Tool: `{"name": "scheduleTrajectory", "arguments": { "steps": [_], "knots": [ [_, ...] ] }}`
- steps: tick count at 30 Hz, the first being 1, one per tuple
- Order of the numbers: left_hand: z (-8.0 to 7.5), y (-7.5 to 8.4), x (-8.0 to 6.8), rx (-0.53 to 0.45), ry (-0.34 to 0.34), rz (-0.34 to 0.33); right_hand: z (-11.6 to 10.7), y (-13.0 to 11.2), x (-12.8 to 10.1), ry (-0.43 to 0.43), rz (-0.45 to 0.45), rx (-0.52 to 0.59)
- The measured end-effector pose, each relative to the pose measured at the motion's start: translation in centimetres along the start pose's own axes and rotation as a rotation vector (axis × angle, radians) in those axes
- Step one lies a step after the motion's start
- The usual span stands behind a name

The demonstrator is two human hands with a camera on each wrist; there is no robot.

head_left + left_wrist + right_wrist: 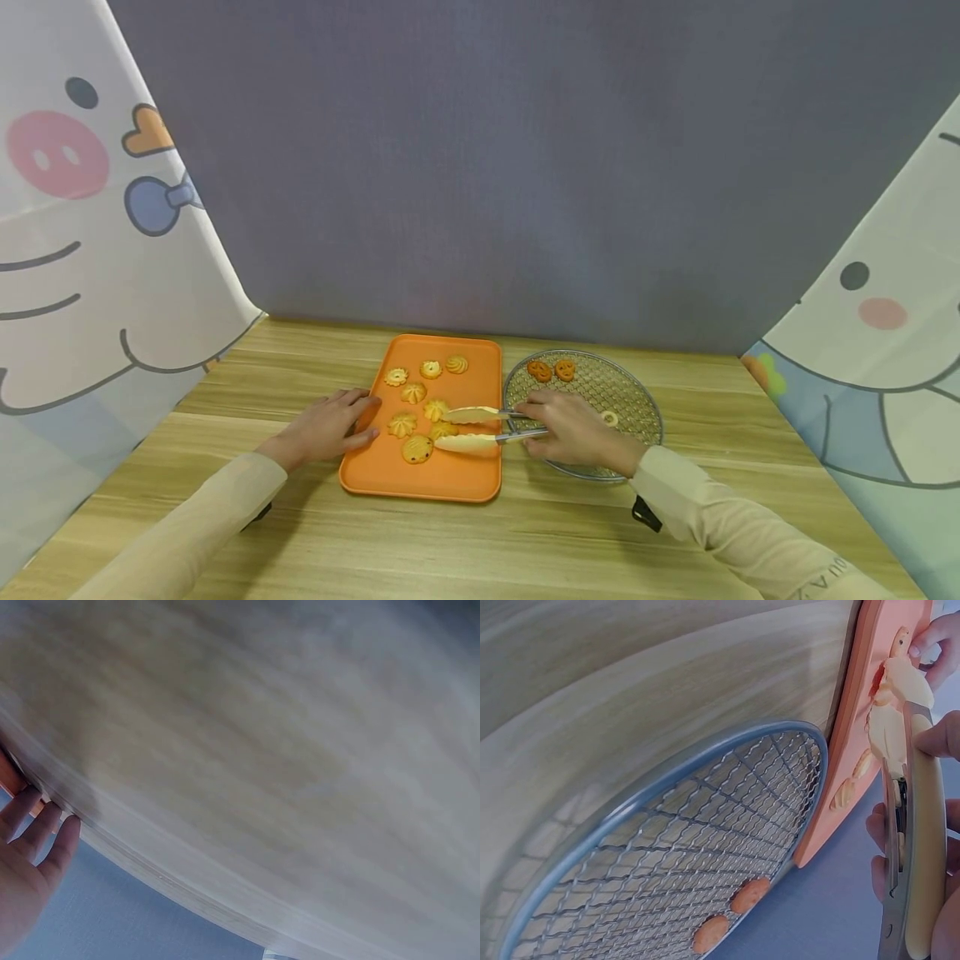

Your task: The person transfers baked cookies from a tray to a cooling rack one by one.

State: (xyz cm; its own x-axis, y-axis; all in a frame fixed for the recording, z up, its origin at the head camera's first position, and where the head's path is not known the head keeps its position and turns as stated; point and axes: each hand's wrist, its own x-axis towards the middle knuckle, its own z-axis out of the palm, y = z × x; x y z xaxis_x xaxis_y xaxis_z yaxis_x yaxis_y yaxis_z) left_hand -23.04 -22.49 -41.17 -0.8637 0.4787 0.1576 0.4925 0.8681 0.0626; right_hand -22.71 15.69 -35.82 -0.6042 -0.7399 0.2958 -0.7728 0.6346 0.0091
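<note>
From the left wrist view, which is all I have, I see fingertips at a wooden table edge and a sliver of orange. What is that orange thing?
Observer: An orange tray lying flat on the table; the left hand rests at its left edge.
Operator: What's on it?
Observer: Seven pale piped cookies, by the head view.
Operator: And the other hand?
Observer: The right hand grips tongs, whose tips are spread over the tray beside a cookie.
Operator: Anything right of the tray?
Observer: A round wire rack holding two darker orange cookies and a small pale ring-shaped one.
</note>
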Motion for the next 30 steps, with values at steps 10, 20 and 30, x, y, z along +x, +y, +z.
{"name": "scheduleTrajectory", "arguments": {
  "steps": [10, 20, 30],
  "knots": [
    [0.24, -0.18, 0.07, 0.01, -0.012, 0.0, 0.05, -0.06, 0.03, -0.031, 0.024, -0.009],
    [0.43, -0.31, 0.08, 0.008, -0.013, -0.004, 0.08, -0.27, 0.57, -0.056, 0.047, 0.003],
    [0.48, -0.33, 0.07, 0.012, -0.014, -0.002, 0.06, -0.25, 0.64, -0.081, 0.041, 0.008]
  ]
}}
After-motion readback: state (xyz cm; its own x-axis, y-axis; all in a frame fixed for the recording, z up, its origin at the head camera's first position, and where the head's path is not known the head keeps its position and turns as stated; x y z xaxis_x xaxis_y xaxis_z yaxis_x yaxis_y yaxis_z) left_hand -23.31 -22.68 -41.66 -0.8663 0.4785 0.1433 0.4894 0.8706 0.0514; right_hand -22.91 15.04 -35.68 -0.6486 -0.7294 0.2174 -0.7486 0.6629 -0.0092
